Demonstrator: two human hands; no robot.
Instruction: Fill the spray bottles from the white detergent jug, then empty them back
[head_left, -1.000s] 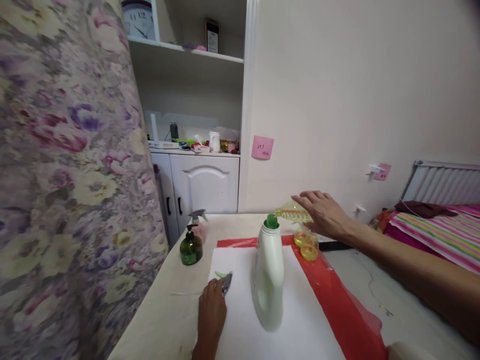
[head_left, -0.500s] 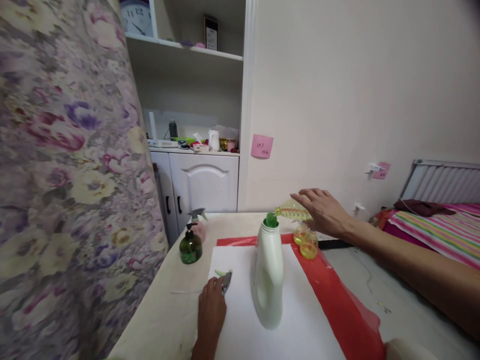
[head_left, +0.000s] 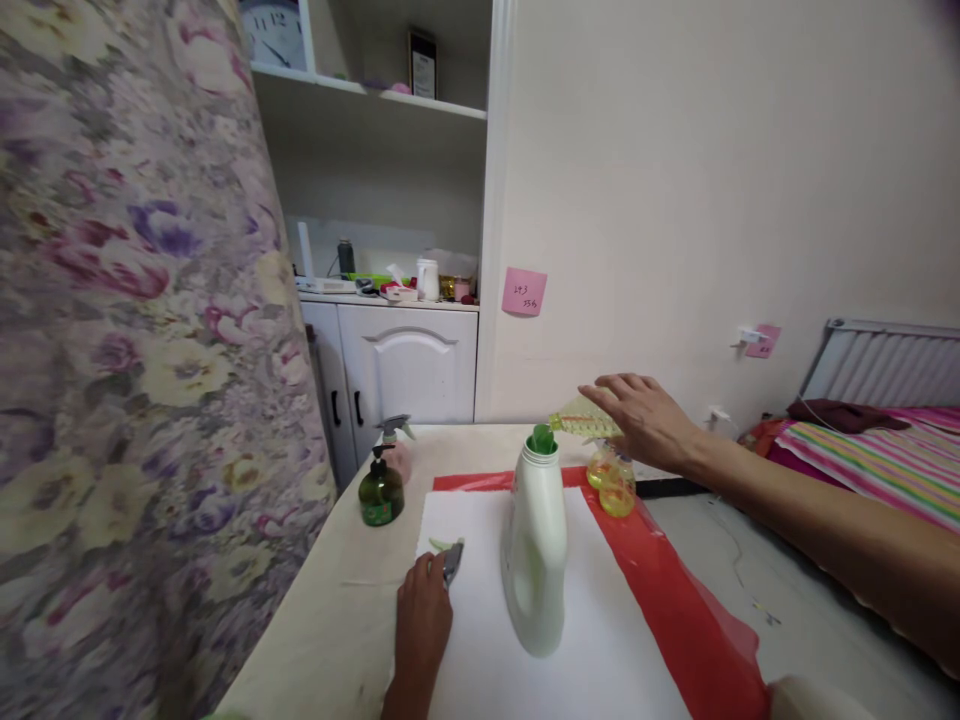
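A tall white bottle [head_left: 535, 555] with a green funnel [head_left: 542, 439] in its neck stands upright on a white sheet [head_left: 480, 640]. My right hand [head_left: 645, 420] grips a clear yellow bottle [head_left: 581, 422], tipped on its side with its mouth over the funnel. My left hand [head_left: 422, 625] rests on the sheet's left edge, fingers curled round a small grey clip-like object [head_left: 453, 563].
A red plastic sheet [head_left: 675, 610] lies under the white one. A round yellow bottle [head_left: 616, 488], a dark green pump bottle [head_left: 381, 492] and a pink spray bottle [head_left: 397, 450] stand behind. Floral curtain [head_left: 135, 350] fills the left. White cabinet [head_left: 405, 365], striped bedding [head_left: 877, 450] right.
The view shifted slightly; the white bottle sits a little higher in frame. Both hands hold their positions, the yellow bottle still tipped over the funnel.
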